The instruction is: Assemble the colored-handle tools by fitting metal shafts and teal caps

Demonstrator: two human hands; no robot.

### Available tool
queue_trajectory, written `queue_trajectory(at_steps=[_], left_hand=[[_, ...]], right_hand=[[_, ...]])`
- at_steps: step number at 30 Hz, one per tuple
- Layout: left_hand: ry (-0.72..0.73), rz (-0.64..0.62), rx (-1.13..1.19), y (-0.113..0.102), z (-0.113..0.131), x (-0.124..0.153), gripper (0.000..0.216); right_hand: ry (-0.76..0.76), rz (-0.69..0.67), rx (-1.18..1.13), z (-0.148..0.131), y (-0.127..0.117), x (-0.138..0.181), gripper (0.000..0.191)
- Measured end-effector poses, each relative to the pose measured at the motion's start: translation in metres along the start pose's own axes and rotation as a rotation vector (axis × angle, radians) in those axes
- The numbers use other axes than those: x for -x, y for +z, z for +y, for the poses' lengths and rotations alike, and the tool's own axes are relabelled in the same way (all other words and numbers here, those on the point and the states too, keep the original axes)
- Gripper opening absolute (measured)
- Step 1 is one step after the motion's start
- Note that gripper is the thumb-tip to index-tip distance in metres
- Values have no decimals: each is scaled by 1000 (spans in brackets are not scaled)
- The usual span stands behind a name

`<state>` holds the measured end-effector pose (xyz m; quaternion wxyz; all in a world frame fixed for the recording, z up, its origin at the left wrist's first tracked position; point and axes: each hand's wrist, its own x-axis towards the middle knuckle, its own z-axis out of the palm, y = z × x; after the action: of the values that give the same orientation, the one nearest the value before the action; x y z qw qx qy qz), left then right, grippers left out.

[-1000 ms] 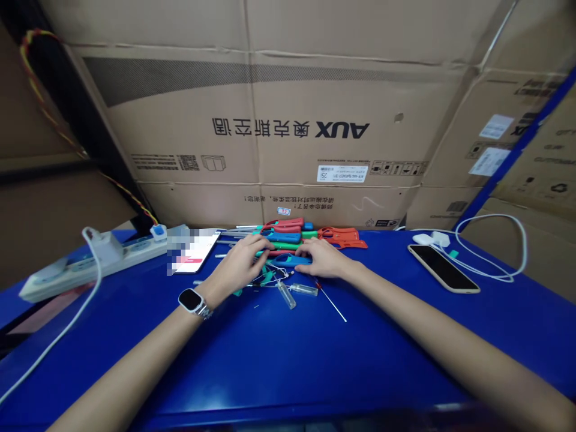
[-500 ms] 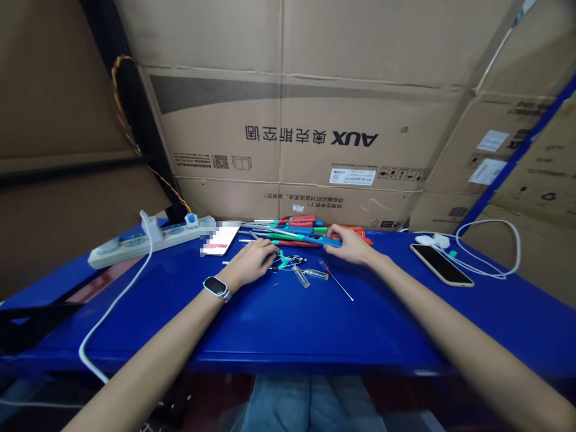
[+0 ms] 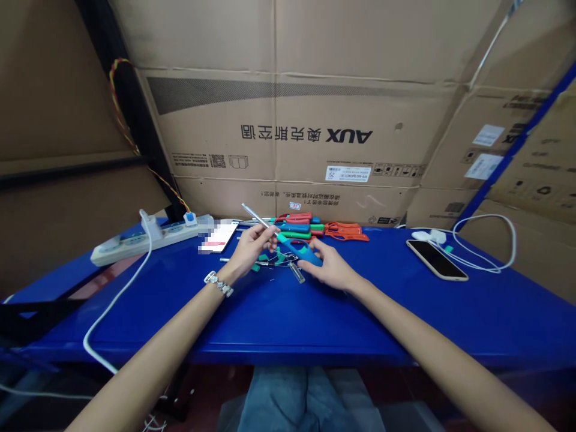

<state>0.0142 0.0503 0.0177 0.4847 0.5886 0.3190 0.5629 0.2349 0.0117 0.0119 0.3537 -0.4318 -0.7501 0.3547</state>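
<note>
A blue long-nosed lighter (image 3: 292,242) with a silver metal tube is raised over the table, its tube pointing up and to the left. The fingers of my left hand (image 3: 250,247) pinch the tube near where it joins the body. My right hand (image 3: 332,265) is closed round the looped blue handle. Beneath them lie small teal pieces (image 3: 279,257), thin white wires and a clear plastic fuel tank (image 3: 296,273). Behind is a pile of red, blue and green lighters (image 3: 299,227). My right hand hides part of the table under it.
Orange handle shells (image 3: 346,231) lie right of the pile. A phone (image 3: 436,260) and a white charging cable (image 3: 490,269) are at the right. A power strip (image 3: 148,241) and a white card (image 3: 226,233) lie at the left. Cardboard (image 3: 315,90) stands behind the blue table (image 3: 288,324).
My right hand has brought the blue lighter from the pile toward me, and my left hand has taken hold of its tube. The purple-handled screwdriver is now out of sight.
</note>
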Motion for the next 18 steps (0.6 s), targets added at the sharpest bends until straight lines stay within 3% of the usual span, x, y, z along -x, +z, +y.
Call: queue_trajectory(at_steps=[3,6,8,13,18], left_hand=[[-29,-95,-10,7,2,0,41],[-65,-253,-68,16,1,3,39],[-84,-287,-66,21,-1,7,40],[-111,-225,-59,23,-7,16,41],[-92,-220,-88,22,-11,17,42]], right_hand=[[124,-233,-344,-13,10,-2,43],[175,-231,-604,-21,18,-9,46],[205,-212,-714,-23,21,-12,40],[292,-250,-871,-21,16,-9,21],[305,-286,-799,-19,13,-5,24]])
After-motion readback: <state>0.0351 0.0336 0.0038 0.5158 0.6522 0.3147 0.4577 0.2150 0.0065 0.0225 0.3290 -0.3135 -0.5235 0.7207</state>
